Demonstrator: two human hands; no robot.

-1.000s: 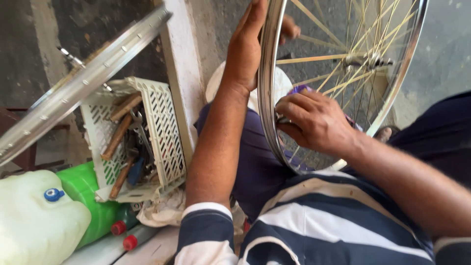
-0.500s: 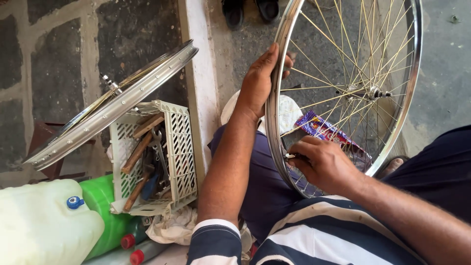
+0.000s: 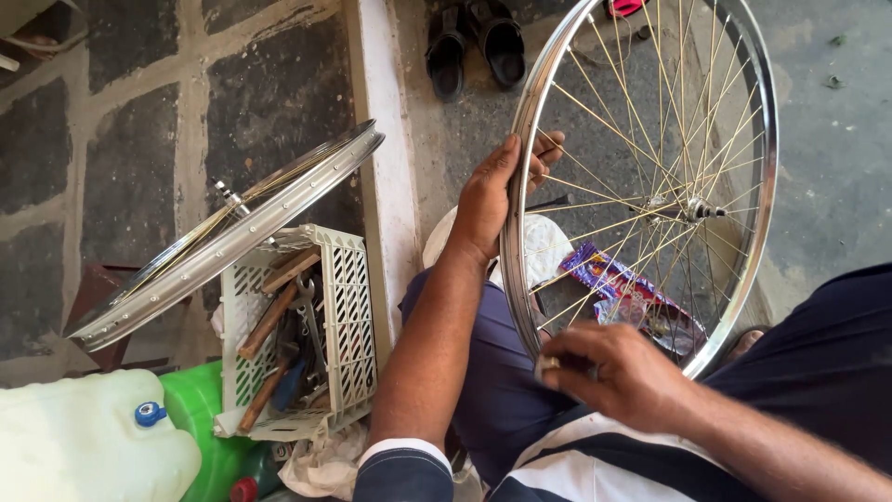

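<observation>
The left hand (image 3: pixel 490 200) is wrapped around the rim of a spoked bicycle wheel (image 3: pixel 646 186) at about nine o'clock on the wheel, palm against the outer face of the chrome rim and fingers curled over it into the spokes. The right hand (image 3: pixel 609 372) sits at about seven o'clock on the same rim, its fingertips pinched together on something small at the rim's edge; what it is cannot be made out. The wheel stands upright in front of the person, its lower edge resting against the lap, with the hub (image 3: pixel 692 209) a little right of the wheel's centre as seen here. Through the spokes, at five o'clock from the hub, a purple wrapper (image 3: pixel 618 284) lies on the ground. At twelve o'clock from the left hand a pair of dark sandals (image 3: pixel 474 42) sits on the concrete. At nine o'clock from the left forearm a white slatted plastic crate (image 3: pixel 348 316) holds wooden-handled tools (image 3: pixel 274 321), and a second bare wheel rim (image 3: pixel 232 232) leans tilted across its top. At seven o'clock, in the lower left corner, are a white jerrycan (image 3: pixel 79 446) with a blue cap and a green bottle (image 3: pixel 209 428) just beside it.
</observation>
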